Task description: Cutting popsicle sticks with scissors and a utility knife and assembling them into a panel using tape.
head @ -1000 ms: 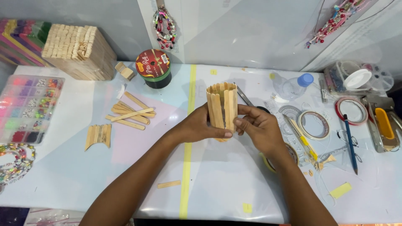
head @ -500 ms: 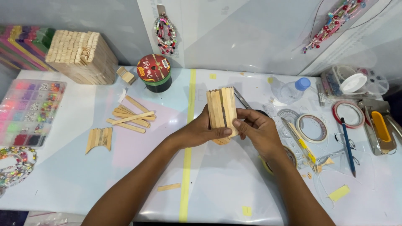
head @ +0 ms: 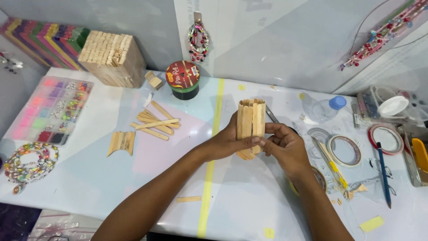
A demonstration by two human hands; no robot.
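A small upright cup built of pale wooden craft sticks (head: 250,120) stands at the middle of the white table (head: 89,178). My left hand (head: 229,142) wraps its left side, thumb across the front near the bottom. My right hand (head: 285,145) grips its right side, fingertips pressing the front sticks. Both hands hold the cup together, with its open top facing up.
Loose craft sticks (head: 154,122) and a fanned set (head: 121,142) lie left. A stick stack (head: 111,58), ribbon roll (head: 183,79), bead box (head: 47,109) and bead loop (head: 29,161) sit further left. Tape rings (head: 344,151), pen (head: 383,172), bottle (head: 323,107) lie right.
The view has shifted left and tilted, so everything sits further right in frame. My hands have kept hold of the stick cup, the left thumb sliding a little along its front.
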